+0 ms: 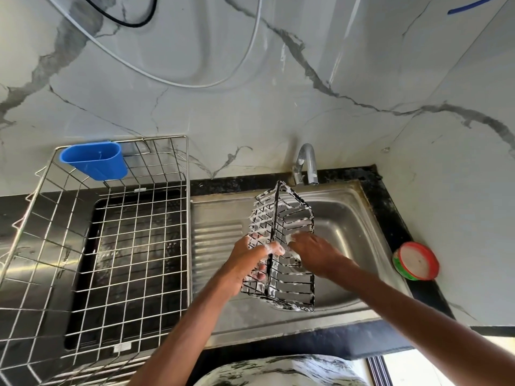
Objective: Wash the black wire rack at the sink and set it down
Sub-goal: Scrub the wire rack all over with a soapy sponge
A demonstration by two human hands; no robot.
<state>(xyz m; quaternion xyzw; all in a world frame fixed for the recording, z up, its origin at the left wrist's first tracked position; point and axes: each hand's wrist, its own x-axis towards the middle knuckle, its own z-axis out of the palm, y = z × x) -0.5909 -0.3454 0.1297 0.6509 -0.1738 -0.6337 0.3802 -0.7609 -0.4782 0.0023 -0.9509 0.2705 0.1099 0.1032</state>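
Above the sink the left hand grasps the soapy rack (standing on end); the right hand touches it, whether it grips I cannot tell.

Tiny kitchen corner, marble-look tiles everywhere

Walls are glossy white with grey veins and meet in a corner on the right; a white hose and a black cable loop across them. The black speckled countertop frames a stainless steel sink with a ribbed drainboard and a chrome faucet at the back. On the left sits a steel wire dish drainer with a blue plastic cutlery cup hooked on it. A round red-rimmed tub sits on the right edge. Light is bright and even.
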